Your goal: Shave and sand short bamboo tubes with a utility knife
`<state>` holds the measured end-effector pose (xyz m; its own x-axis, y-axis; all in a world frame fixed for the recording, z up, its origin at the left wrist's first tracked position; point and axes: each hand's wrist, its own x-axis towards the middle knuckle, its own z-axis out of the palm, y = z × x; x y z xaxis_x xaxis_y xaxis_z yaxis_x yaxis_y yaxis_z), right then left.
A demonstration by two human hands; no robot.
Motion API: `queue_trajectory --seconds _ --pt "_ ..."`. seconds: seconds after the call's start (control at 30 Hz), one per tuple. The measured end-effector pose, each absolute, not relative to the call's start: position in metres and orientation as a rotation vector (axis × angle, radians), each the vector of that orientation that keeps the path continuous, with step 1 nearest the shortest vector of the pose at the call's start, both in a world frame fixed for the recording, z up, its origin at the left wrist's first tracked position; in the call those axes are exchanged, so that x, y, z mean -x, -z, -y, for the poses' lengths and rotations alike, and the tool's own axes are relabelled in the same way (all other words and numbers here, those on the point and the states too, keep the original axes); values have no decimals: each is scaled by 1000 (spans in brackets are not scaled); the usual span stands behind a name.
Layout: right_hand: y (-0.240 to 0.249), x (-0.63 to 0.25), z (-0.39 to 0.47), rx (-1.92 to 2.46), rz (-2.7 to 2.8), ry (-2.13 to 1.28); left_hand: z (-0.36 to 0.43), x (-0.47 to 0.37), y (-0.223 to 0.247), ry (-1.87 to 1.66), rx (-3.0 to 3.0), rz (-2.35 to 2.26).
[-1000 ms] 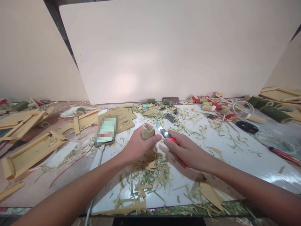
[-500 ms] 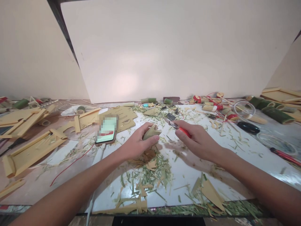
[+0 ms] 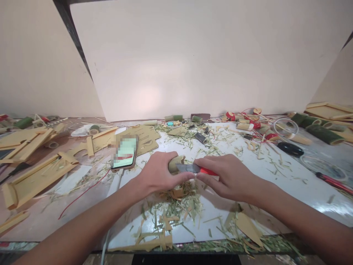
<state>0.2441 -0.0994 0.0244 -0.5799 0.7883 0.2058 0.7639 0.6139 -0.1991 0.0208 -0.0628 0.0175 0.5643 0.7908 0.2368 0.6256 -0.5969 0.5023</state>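
My left hand (image 3: pixel 158 173) is wrapped round a short piece of bamboo (image 3: pixel 174 164), pale green with a jagged end that points right. In my right hand (image 3: pixel 227 176) is a utility knife (image 3: pixel 206 171) with a red handle. Its grey blade lies against the near side of the bamboo, close to the jagged end. My left thumb reaches along below the blade, near the right fingertips. Beneath both hands, green and tan shavings (image 3: pixel 176 209) are heaped on the white board (image 3: pixel 220 228).
A phone (image 3: pixel 125 152) on a cable stands left of my hands, by cut cardboard (image 3: pixel 146 138). Cardboard trays (image 3: pixel 41 180) lie farther left. Bamboo tubes (image 3: pixel 324 134), a clear tape roll (image 3: pixel 286 129) and a black computer mouse (image 3: pixel 290 149) lie right. A white panel (image 3: pixel 193 66) closes the back.
The knife has come left and down, and its blade now meets the bamboo. My left hand has turned the bamboo and lowered it slightly. Both hands are closer together.
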Motion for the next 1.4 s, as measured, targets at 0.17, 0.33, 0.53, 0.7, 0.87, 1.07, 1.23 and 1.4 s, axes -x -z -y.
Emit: queue_trajectory --seconds 0.17,0.33,0.53,0.7,0.87,1.07,1.23,1.4 --pt "-25 -245 101 1265 2598 -100 63 -20 -15 -566 -2543 -1191" --pt "-27 -243 104 1313 2580 -100 64 -20 -14 -555 -2587 -1229" --pt "-25 -237 109 1414 2482 7 66 -22 -20 -577 -2548 -1332" --pt "-23 -241 102 1624 2276 47 68 -26 -27 -578 -2484 -1468" --pt "-25 -246 92 1561 2249 -142 67 -25 -29 -569 -2487 -1512" --pt "-27 -244 96 1310 2521 -324 65 -21 -24 -592 -2541 -1401" --pt "-23 -241 99 1231 2576 -253 63 -19 -23 -644 -2579 -1352" --pt "-20 -239 100 1209 2539 -197 63 -18 -24 -677 -2590 -1296"
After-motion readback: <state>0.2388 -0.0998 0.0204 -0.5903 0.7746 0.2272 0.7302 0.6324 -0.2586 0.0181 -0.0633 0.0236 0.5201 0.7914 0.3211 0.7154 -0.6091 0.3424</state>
